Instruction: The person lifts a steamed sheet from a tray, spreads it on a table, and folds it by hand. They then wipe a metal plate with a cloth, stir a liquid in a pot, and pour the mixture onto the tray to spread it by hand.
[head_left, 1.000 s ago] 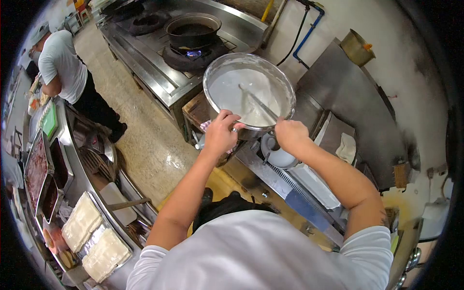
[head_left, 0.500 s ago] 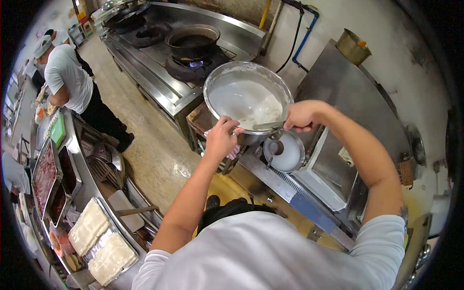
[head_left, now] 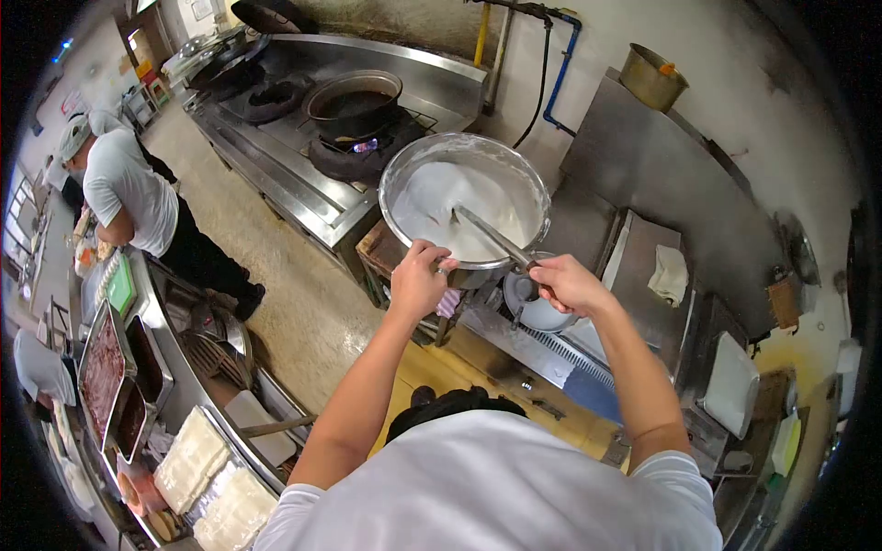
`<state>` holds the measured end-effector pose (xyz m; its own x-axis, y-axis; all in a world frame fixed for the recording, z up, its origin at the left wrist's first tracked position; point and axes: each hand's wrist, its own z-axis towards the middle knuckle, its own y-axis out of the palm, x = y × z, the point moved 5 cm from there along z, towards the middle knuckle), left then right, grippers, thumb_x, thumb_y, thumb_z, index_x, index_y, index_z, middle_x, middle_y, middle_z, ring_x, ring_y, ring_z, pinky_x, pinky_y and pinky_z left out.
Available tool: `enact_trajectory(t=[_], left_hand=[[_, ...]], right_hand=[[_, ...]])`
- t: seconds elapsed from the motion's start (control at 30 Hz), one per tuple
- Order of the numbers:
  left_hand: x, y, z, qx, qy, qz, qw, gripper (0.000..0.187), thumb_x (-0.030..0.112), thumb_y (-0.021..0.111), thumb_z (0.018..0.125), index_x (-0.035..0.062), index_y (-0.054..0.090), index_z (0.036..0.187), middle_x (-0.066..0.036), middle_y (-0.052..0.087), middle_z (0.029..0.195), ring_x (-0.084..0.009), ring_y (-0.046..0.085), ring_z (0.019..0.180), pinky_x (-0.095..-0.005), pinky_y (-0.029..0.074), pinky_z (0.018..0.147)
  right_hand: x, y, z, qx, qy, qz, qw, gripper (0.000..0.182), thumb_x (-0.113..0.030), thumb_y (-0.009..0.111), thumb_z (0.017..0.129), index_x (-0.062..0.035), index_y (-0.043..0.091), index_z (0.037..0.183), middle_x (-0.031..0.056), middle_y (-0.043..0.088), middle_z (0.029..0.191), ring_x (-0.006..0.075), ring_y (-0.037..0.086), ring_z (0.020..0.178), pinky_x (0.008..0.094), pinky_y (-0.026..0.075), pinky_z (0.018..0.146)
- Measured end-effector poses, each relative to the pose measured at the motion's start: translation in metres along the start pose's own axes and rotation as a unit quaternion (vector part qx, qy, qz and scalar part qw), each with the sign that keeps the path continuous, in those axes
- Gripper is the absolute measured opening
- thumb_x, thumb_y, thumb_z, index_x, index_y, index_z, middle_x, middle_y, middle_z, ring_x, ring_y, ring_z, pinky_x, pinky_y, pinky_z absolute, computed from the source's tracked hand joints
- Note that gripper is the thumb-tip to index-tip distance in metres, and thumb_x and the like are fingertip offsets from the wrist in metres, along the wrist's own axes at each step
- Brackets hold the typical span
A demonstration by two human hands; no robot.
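Observation:
A large metal bowl (head_left: 390,204) of white, creamy liquid (head_left: 501,213) stands in front of me. My left hand (head_left: 421,277) is closed on its near rim, a ring on one finger. In my right hand (head_left: 571,285) is the dark grip of a long metal utensil (head_left: 493,236), slanting down to the left over the rim. Its far tip dips into the liquid, so the shape of its head is hidden. Beneath my right hand, partly covered, a smaller pale bowl (head_left: 544,317) rests on the counter.
Left of the bowl, a dark pot (head_left: 354,103) sits on a stove burner (head_left: 344,158) with a visible flame. On the left counter are trays of dark red filling (head_left: 103,375) and pale slabs (head_left: 191,457). A person in white (head_left: 133,188) bends over that counter.
The utensil has swung from the bowl's near right edge into the middle of the liquid. My right hand has moved down and back towards me; the left keeps its hold on the rim.

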<state>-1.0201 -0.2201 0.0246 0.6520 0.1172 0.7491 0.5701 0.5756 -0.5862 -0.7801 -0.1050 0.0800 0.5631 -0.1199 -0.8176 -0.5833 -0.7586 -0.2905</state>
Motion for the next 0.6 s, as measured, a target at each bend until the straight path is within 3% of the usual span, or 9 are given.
enact_trajectory(t=[0.2,0.23,0.33,0.37,0.47,0.5,0.6], left_hand=[[-0.004,0.002,0.002,-0.012,0.010,0.000,1.000,0.024,0.028,0.075,0.089,0.0092,0.075,0.104,-0.008,0.066,0.108,-0.0315,0.068,0.090,-0.0402,0.053,0.079],[-0.005,0.001,0.002,-0.016,0.008,-0.004,1.000,0.024,0.028,0.075,0.089,0.0091,0.075,0.104,-0.008,0.066,0.108,-0.0313,0.068,0.090,-0.0402,0.053,0.078],[-0.006,0.003,0.002,-0.018,0.016,-0.019,1.000,0.024,0.027,0.076,0.088,0.0090,0.075,0.104,-0.009,0.066,0.107,-0.0308,0.067,0.088,-0.0404,0.053,0.078],[-0.007,0.004,0.001,-0.010,0.026,-0.024,0.999,0.024,0.027,0.077,0.088,0.0090,0.074,0.104,-0.009,0.066,0.106,-0.0307,0.067,0.087,-0.0405,0.053,0.077],[-0.008,0.003,0.000,0.013,0.056,-0.040,0.998,0.024,0.026,0.078,0.087,0.0087,0.074,0.103,-0.010,0.066,0.106,-0.0310,0.067,0.086,-0.0408,0.053,0.075],[-0.008,0.003,0.000,0.021,0.065,-0.047,0.997,0.023,0.025,0.078,0.087,0.0085,0.074,0.103,-0.010,0.066,0.106,-0.0312,0.067,0.085,-0.0408,0.053,0.075],[-0.013,0.005,0.001,0.040,0.072,-0.060,0.995,0.022,0.024,0.078,0.087,0.0080,0.073,0.101,-0.010,0.065,0.106,-0.0320,0.067,0.085,-0.0411,0.053,0.072]], right_hand=[[0.019,0.015,-0.025,0.086,-0.037,-0.002,0.996,0.021,-0.021,0.057,0.101,-0.0043,0.065,0.092,-0.0018,0.052,0.064,0.0080,0.043,0.043,0.0277,0.033,0.039],[0.022,0.018,-0.031,0.104,-0.036,-0.008,0.994,0.019,-0.021,0.058,0.100,-0.0034,0.065,0.098,-0.0008,0.053,0.065,0.0103,0.048,0.048,0.0302,0.037,0.044],[0.035,0.026,-0.033,0.170,-0.143,-0.100,0.970,0.021,-0.022,0.060,0.099,-0.0019,0.063,0.104,0.0047,0.055,0.065,0.0163,0.055,0.056,0.0346,0.043,0.054],[0.041,0.028,-0.036,0.198,-0.131,-0.144,0.961,0.025,-0.023,0.061,0.098,-0.0023,0.063,0.113,0.0118,0.059,0.069,0.0229,0.059,0.064,0.0384,0.046,0.063],[0.046,0.039,-0.043,0.260,-0.120,-0.164,0.944,0.031,-0.025,0.063,0.097,-0.0046,0.063,0.120,0.0189,0.065,0.076,0.0332,0.064,0.070,0.0421,0.049,0.067],[0.048,0.042,-0.043,0.271,-0.122,-0.184,0.937,0.037,-0.025,0.063,0.097,-0.0045,0.061,0.127,0.0232,0.068,0.084,0.0422,0.067,0.080,0.0470,0.052,0.073],[0.043,0.048,-0.046,0.334,-0.129,-0.265,0.895,0.039,-0.024,0.062,0.097,-0.0031,0.059,0.129,0.0261,0.069,0.095,0.0455,0.067,0.092,0.0514,0.052,0.078]])
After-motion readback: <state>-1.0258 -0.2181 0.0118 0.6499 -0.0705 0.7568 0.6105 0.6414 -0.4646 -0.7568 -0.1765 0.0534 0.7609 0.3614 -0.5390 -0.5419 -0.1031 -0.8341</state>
